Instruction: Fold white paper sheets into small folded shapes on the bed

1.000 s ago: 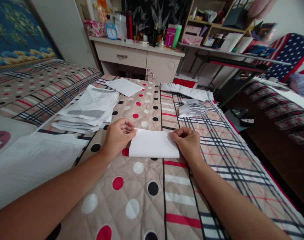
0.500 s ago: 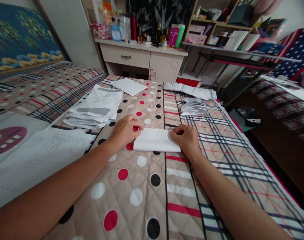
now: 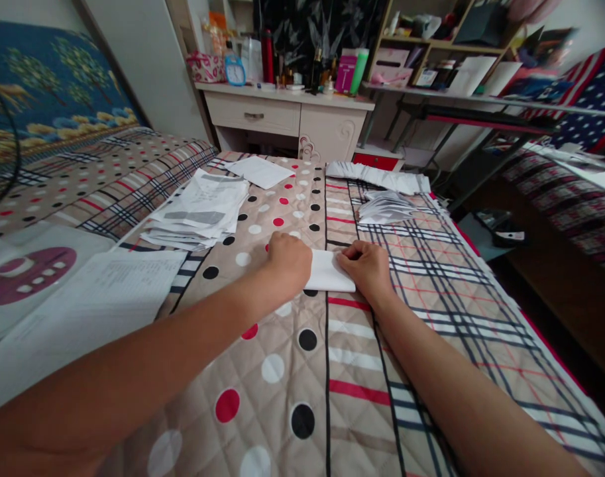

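Note:
A folded white paper [image 3: 328,273] lies flat on the patterned quilt [image 3: 302,371] in front of me. My left hand [image 3: 288,262] is closed into a loose fist and presses down on the paper's left part, covering much of it. My right hand [image 3: 366,265] has its fingers curled and pinched on the paper's right edge. Only a small strip of paper shows between the two hands.
A messy stack of printed sheets [image 3: 200,209] lies at the left, a single sheet [image 3: 259,171] beyond it. Folded paper pieces [image 3: 385,207] and a long white strip [image 3: 376,177] lie at the far right. Large sheets [image 3: 78,298] lie at my left. A cluttered desk [image 3: 287,116] stands behind.
My left hand slid rightward across the paper toward my right hand, and the visible paper became much narrower. The paper now lies flatter on the quilt.

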The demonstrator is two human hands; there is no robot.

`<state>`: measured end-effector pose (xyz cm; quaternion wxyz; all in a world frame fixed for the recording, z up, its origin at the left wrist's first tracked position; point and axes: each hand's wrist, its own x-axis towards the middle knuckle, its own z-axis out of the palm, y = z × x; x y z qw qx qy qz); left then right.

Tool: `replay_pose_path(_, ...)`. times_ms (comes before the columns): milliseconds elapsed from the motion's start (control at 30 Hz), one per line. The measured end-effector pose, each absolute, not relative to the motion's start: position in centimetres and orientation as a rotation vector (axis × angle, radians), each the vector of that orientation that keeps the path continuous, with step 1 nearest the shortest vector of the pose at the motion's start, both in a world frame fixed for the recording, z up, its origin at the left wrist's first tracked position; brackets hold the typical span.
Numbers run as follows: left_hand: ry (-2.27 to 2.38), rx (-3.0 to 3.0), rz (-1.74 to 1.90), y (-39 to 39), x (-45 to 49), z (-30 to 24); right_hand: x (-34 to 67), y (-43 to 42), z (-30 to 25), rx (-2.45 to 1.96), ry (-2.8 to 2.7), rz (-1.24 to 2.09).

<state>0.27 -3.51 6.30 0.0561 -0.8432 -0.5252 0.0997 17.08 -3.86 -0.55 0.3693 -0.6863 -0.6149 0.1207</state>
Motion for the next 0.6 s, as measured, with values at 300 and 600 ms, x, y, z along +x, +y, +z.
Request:
replay_pose_path(300,-1.663,-2.42,-0.007,-5.6,-2.0,2.6,17.1,-3.9,-0.9,-1.758,-1.558,0.31)
replay_pose_path(600,-1.585,-2.515,-0.254,-5.6,-4.9,0.9,17.4,-4.2,-0.6,-1.737,-1.522,0.283)
